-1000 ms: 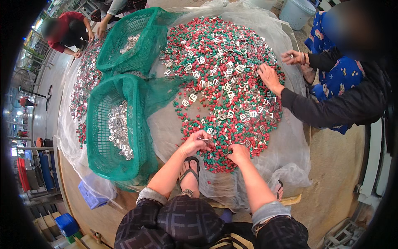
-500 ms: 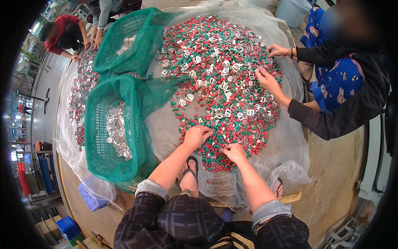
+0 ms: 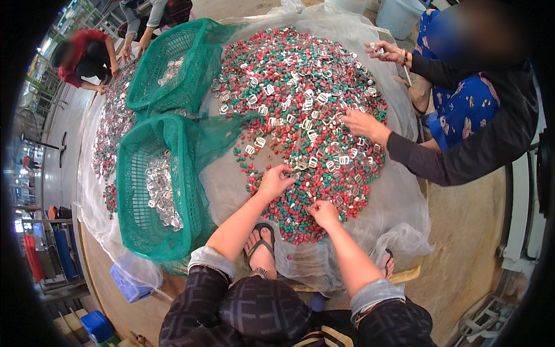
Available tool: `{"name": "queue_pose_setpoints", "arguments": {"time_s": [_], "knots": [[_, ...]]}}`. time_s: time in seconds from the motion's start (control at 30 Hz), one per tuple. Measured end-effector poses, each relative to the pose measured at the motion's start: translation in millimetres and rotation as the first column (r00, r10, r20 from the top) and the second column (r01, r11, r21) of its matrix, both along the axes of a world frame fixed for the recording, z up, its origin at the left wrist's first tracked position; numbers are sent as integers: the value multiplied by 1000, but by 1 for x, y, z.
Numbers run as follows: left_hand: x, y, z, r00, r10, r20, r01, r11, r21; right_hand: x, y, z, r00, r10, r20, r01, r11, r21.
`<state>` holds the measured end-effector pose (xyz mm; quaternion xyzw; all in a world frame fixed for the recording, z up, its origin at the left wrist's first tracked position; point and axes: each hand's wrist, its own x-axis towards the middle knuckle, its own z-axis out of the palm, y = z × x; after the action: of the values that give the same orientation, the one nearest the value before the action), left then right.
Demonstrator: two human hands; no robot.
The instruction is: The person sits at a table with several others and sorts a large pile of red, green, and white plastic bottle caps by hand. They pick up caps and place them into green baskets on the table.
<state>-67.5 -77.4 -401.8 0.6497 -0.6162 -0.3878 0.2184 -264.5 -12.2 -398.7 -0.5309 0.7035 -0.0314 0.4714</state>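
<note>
A wide heap of small red, green and white pieces [image 3: 289, 222] lies in front of me, with silvery slider buckles [image 3: 260, 142] scattered through it. My left hand [image 3: 276, 181] is over the near left part of the heap, fingers pinched together; what is in them is too small to make out. Close by on the right, my right hand [image 3: 325, 214] is also closed in a pinch just above the pieces, its fingertips hiding whatever they hold. Left of the heap, a green mesh-lined basket [image 3: 130, 191] contains many silvery buckles.
A second green basket [image 3: 144, 89] with buckles stands behind the first. White netting [image 3: 399, 214] lies under the heap. At the right, a co-worker's hand [image 3: 367, 126] reaches into the pieces; their other hand holds buckles. Two more people work at a second heap [image 3: 113, 133], far left.
My left hand has moved slightly up and away from me over the heap. My right hand stays nearly in place. The co-worker's far hand has lifted off the heap with buckles.
</note>
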Motion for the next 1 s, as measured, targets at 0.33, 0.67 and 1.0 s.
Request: {"name": "queue_pose_setpoints", "arguments": {"time_s": [0.33, 0.67, 1.0], "knots": [[-2, 5, 4, 937, 74, -340, 30, 956, 291, -6, 0, -15, 827, -377, 418, 351, 926, 141], [-5, 37, 18, 600, 308, -738, 212, 829, 518, 17, -16, 31, 591, -436, 679, 322, 899, 297], [34, 55, 33, 663, 395, -636, -44, 869, 494, 9, -16, 27, 652, -339, 678, 153, 935, 321]]}}
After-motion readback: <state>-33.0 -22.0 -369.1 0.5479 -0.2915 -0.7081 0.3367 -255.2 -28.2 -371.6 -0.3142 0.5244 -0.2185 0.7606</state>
